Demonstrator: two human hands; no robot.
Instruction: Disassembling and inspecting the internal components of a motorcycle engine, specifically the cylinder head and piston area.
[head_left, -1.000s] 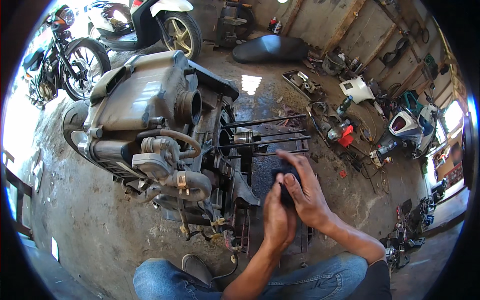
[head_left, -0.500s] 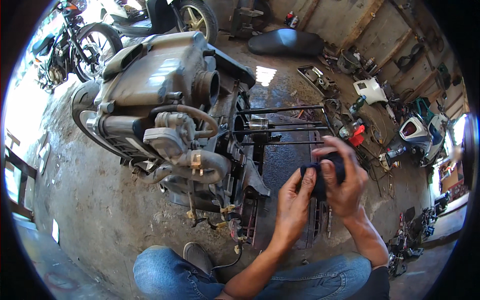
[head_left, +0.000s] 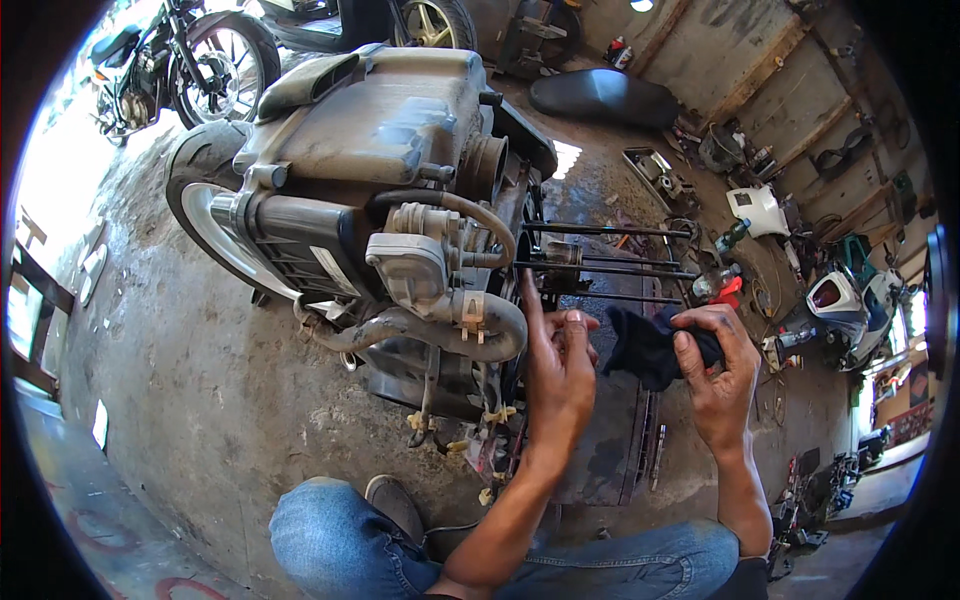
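My left hand (head_left: 560, 372) is at the side of the partly dismantled scooter engine (head_left: 410, 265). Its index finger stretches up to the crankcase face where the long dark studs (head_left: 625, 266) stick out. The thumb is raised, the other fingers are loosely bent, and nothing shows in that hand. My right hand (head_left: 722, 375) pinches a crumpled dark cloth (head_left: 648, 350) between thumb and fingers, just right of my left hand and below the stud ends. Between the studs sits a metal piston (head_left: 560, 253), partly hidden by them. A ribbed grey hose (head_left: 490, 335) curves beside my left wrist.
A wheel (head_left: 215, 215) stands behind the engine's dusty airbox (head_left: 370, 125). Farther back are a parked motorcycle (head_left: 190, 75) and a loose black seat (head_left: 605, 97). Parts, bottles and a white panel (head_left: 757, 210) lie along the right. My bent knee (head_left: 325, 530) is near the lower edge.
My left hand has let go of the cloth and moved left to the crankcase. The right hand keeps the cloth, slightly farther right. The view has shifted, placing the engine farther right.
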